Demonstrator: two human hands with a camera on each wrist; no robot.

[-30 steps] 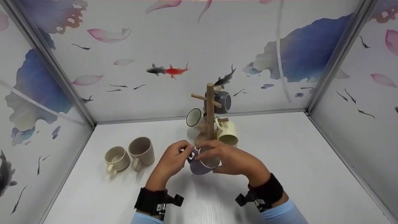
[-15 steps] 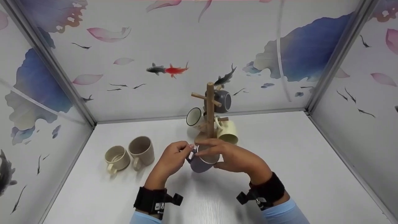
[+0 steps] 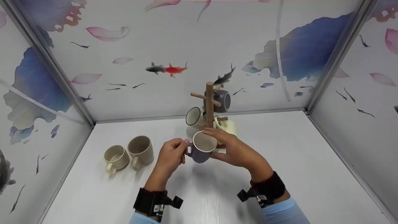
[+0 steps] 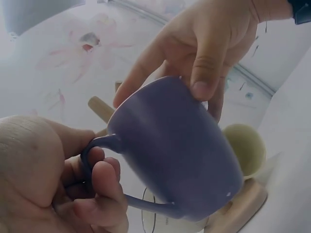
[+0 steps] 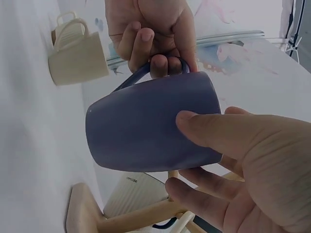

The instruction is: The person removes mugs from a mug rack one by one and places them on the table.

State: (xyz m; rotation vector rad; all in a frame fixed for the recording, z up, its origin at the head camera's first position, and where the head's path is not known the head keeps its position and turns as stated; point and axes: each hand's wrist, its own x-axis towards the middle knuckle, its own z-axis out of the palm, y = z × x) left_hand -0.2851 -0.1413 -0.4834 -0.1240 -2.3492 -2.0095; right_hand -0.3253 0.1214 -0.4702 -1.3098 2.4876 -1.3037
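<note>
A blue-purple mug (image 3: 200, 153) with a pale inside is held up off the table in front of the wooden mug tree (image 3: 210, 105). My left hand (image 3: 171, 155) grips its handle (image 4: 92, 155), fingers curled through the loop. My right hand (image 3: 238, 152) holds the mug's body near the rim, thumb on the near side and fingers around the far side, as the right wrist view shows. On the tree hang a dark grey mug (image 3: 222, 101), a white mug with a dark rim (image 3: 193, 116) and a pale yellow mug (image 3: 228, 126), partly hidden by my right hand.
Two mugs stand upright at the left of the white table (image 3: 295, 174): a short cream one (image 3: 116, 157) and a taller beige one (image 3: 141, 152). A bare upper peg (image 3: 197, 95) sticks out leftward from the tree. Patterned panels (image 3: 124, 93) enclose the table.
Both hands have raised the blue-purple mug and moved it toward the tree. Its opening now shows more fully, and the right hand covers part of the yellow mug.
</note>
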